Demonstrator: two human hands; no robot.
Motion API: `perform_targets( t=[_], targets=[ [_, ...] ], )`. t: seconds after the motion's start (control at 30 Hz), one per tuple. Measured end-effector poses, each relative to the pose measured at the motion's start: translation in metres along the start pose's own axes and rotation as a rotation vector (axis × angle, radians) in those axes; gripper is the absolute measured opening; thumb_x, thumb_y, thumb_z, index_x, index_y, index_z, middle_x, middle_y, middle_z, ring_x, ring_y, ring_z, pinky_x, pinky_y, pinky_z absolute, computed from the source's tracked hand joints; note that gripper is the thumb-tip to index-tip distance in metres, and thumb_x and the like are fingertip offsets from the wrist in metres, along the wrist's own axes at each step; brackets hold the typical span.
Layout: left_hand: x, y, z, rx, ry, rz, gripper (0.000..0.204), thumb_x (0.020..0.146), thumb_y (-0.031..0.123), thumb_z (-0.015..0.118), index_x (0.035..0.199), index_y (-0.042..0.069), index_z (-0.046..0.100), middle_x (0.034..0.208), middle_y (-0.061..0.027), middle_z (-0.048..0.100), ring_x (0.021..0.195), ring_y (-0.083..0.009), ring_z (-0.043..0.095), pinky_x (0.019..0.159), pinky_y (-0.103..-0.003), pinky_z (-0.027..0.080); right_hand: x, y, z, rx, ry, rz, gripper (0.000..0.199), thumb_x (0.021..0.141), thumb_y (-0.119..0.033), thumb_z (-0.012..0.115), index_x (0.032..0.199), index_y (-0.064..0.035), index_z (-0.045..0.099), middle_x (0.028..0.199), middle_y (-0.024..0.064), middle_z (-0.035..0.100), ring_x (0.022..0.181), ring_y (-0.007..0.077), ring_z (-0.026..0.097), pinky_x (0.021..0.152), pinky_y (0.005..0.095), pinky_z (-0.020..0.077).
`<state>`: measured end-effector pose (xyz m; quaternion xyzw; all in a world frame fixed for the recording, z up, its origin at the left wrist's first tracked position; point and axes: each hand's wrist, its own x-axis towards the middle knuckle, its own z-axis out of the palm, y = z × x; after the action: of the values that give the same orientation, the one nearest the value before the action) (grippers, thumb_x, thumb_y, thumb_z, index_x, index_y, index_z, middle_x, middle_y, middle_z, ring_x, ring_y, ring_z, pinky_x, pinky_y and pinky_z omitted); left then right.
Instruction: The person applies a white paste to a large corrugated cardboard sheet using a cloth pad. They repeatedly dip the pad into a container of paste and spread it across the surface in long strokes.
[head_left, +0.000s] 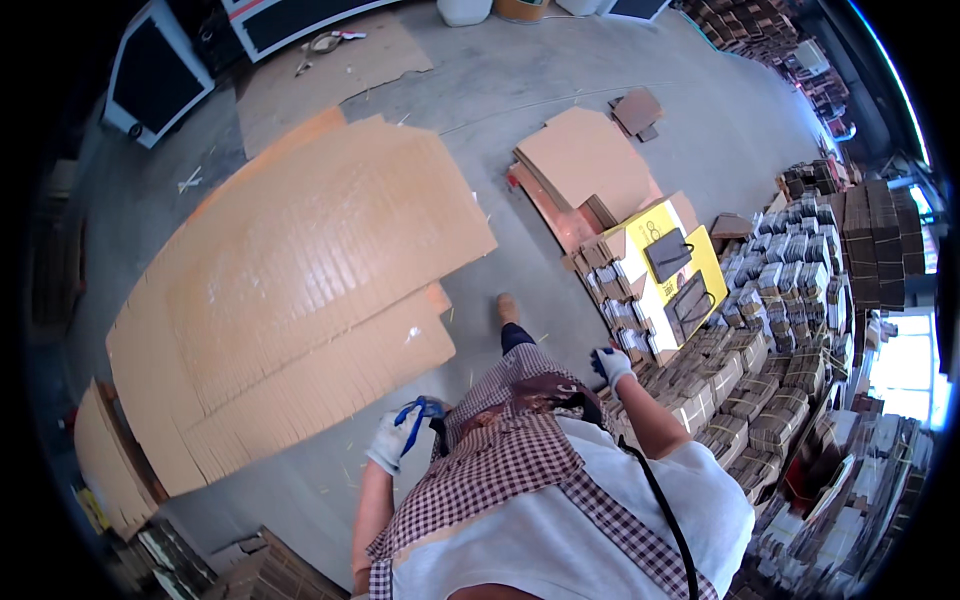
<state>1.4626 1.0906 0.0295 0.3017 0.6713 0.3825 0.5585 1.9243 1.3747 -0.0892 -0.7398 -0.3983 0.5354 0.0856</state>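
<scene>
My left hand (pixel 393 440), in a white glove with blue on it, hangs beside my checked apron (pixel 490 450). Its fingers are curled around something blue that I cannot make out. To its left lies a large stack of brown cardboard sheets (pixel 310 240), apart from the hand. My right hand (pixel 613 366), gloved in white with dark blue fingers, hangs low on my other side. Its fingers are curled in, and nothing shows in them. Nearest to it are bundled cardboard pieces (pixel 625 315) and a yellow and white printed sheet (pixel 685 270).
Cut cardboard (pixel 585 160) rests on a reddish pallet (pixel 550 210) ahead to the right. Tied cardboard bundles (pixel 740 400) line my right side. One shoe (pixel 507 308) steps between the stacks on the grey floor (pixel 480 180). Machines (pixel 160 75) stand at the far left.
</scene>
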Motion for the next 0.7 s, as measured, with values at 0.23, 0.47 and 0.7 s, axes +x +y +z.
perform_targets(
  t=[0.23,0.47,0.7],
  targets=[
    [0.142,0.183,0.092,-0.179,0.074,0.251,0.038,0.096,0.024,0.058,0.121,-0.005,0.062,0.111,-0.0178,0.068,0.104,-0.0226,0.064,0.092,-0.034,0.048,0.111,-0.036,-0.091,-0.157,-0.127,0.14,0.027,0.092,-0.032,0.062,0.086,-0.0078,0.071,0.067,0.0039,0.066,0.054,0.0162,0.059,0.05,0.0312,0.0465],
    [0.305,0.322,0.146,-0.168,0.127,0.313,0.043,0.101,0.029,0.046,0.12,-0.005,0.064,0.117,-0.0154,0.068,0.109,-0.0232,0.063,0.099,-0.033,0.046,0.236,-0.221,-0.138,-0.083,-0.164,-0.027,0.022,0.094,-0.028,0.065,0.104,-0.0091,0.071,0.078,0.0003,0.068,0.064,0.0115,0.06,0.057,0.0256,0.0481],
    [0.507,0.419,0.145,-0.28,0.263,0.371,0.029,0.101,0.013,0.05,0.118,-0.006,0.064,0.117,-0.0139,0.069,0.109,-0.0202,0.063,0.1,-0.032,0.046,0.309,-0.391,-0.118,0.13,-0.243,-0.256,0.029,0.095,-0.025,0.062,0.116,-0.005,0.069,0.092,0.0053,0.071,0.078,0.0146,0.066,0.071,0.0262,0.0542]
  ],
)
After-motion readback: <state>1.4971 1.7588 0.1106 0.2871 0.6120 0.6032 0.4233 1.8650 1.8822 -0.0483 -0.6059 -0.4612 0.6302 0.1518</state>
